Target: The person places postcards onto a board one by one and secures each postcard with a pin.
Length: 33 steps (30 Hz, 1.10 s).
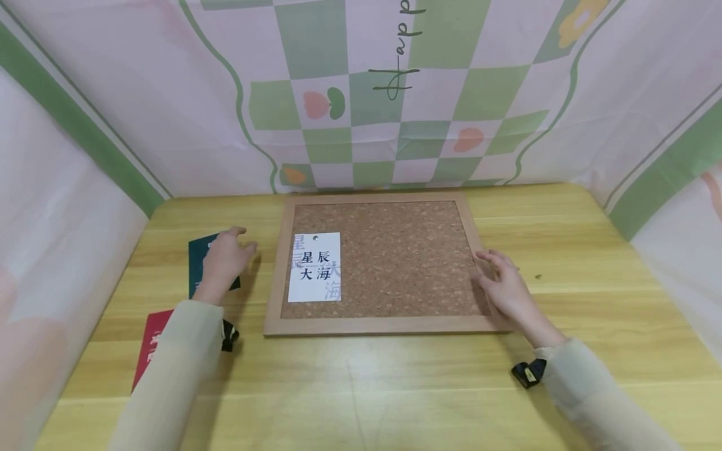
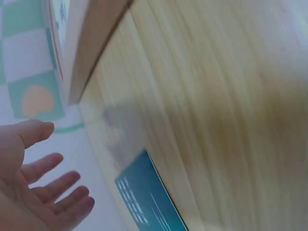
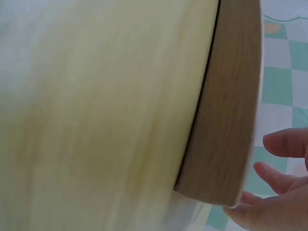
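Observation:
A cork board (image 1: pixel 406 263) in a light wooden frame lies on the table. On its left part is a white card (image 1: pixel 314 288) with dark Chinese characters and a small hole at the top. My left hand (image 1: pixel 225 260) hovers over a dark teal card (image 1: pixel 195 257), covering part of it; in the left wrist view the fingers (image 2: pixel 72 202) are loosely spread and hold nothing. At the board's right side is my right hand (image 1: pixel 504 288), its relaxed fingertips right at the frame (image 3: pixel 221 106) near the front corner.
A red card (image 1: pixel 148 341) lies at the table's left, partly under my left sleeve (image 1: pixel 180 363). Small black devices show beside both wrists. Behind the wooden table (image 1: pixel 361 388) hangs a cloth (image 1: pixel 440 94) with green checks; more cloth hangs at both sides.

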Tool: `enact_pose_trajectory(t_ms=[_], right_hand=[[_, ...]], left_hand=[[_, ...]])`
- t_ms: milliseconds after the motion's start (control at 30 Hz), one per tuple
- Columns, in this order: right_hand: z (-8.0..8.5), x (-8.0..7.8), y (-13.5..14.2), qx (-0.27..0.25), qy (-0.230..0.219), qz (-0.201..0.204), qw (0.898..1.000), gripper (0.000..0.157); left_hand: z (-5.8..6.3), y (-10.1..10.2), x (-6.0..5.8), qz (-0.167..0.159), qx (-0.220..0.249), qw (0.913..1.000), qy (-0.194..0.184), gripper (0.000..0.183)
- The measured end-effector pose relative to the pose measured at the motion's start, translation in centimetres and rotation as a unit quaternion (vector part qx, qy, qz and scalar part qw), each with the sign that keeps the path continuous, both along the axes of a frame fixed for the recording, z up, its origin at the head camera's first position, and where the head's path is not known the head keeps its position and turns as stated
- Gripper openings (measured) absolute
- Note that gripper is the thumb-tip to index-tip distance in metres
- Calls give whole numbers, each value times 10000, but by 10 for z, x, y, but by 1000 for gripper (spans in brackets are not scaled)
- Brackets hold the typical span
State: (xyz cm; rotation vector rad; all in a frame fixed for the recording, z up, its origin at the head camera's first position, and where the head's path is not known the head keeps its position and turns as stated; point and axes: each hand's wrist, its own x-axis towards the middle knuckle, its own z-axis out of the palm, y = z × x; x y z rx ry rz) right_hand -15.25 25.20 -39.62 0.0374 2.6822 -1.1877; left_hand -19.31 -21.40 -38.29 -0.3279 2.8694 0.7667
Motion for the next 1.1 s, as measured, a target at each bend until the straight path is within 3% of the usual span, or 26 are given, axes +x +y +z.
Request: enact_pose_trajectory(t_ms=[333,700,967,1100], right_hand=[[-1,-1,2,207,-102,325,9992,62],[-5,-2,5,-40,-507,170,9986,70],[-8,-4,7,153,-461,253,9985,74],[-8,-4,7,174,-457,249,9985,73]], left_hand=[[-7,-34,6,523,-409,9974,-295,71],[-11,-55,17,745,-466,9924,-866,88],[-14,-59,21,835,-1153,9826,-1191,87],[-15,-59,22,1026,-1095,9794,-1355,91]])
